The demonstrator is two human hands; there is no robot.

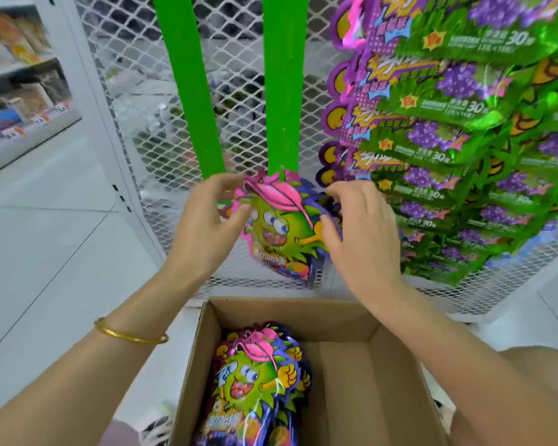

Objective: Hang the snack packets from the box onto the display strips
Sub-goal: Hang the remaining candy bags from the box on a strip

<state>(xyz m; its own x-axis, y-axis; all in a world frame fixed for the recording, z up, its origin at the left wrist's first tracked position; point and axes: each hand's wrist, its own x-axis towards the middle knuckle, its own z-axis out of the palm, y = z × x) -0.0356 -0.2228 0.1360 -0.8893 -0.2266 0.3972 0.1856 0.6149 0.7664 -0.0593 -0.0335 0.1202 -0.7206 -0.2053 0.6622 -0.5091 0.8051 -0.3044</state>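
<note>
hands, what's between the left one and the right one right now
In the head view, one snack packet lies between the left hand and the right hand. Both hold its edges, and its top is at the lower end of the right green strip.

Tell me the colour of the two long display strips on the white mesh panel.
Bright green strips; head view.

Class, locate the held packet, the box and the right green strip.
held packet (279, 220): head view, cartoon face.
box (287, 317): head view, far inner wall.
right green strip (282, 91): head view, mid length.
</note>
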